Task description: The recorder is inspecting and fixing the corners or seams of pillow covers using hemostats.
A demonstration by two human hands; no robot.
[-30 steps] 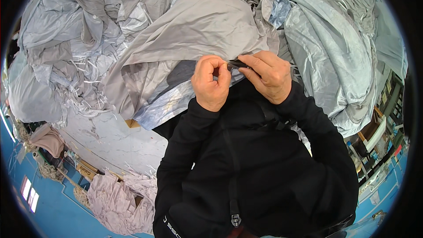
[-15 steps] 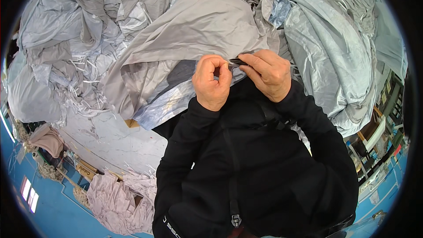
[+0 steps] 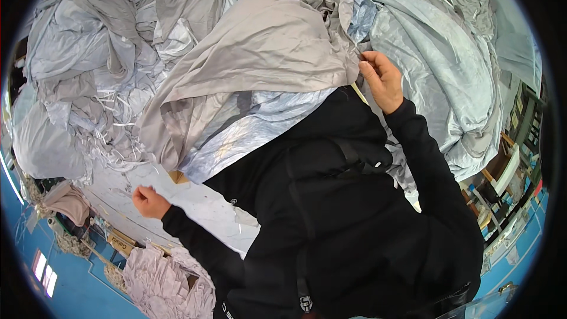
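Observation:
A grey fabric piece (image 3: 277, 47) with a pale blue, patterned side (image 3: 254, 124) lies folded in front of me, its lower part against my black jacket. My right hand (image 3: 383, 81) pinches the grey fabric at its right edge, thumb and fingers together. Away to the lower left, my left hand (image 3: 150, 202) hovers above the white marbled table top (image 3: 189, 204). Its fingers are curled closed, and whatever they may hold is too small to make out. The small dark tool seen earlier is not visible now.
Heaps of grey and pale blue fabric with white ties (image 3: 112, 97) cover the far left. More shiny pale blue fabric (image 3: 437, 77) is piled on the right. Below the table's left edge sit a pinkish fabric heap (image 3: 165, 277) and a cardboard box (image 3: 120, 243).
My hands have parted from the fabric's near edge. The left has swung down and left over the table; the right has moved up and right along the grey fabric.

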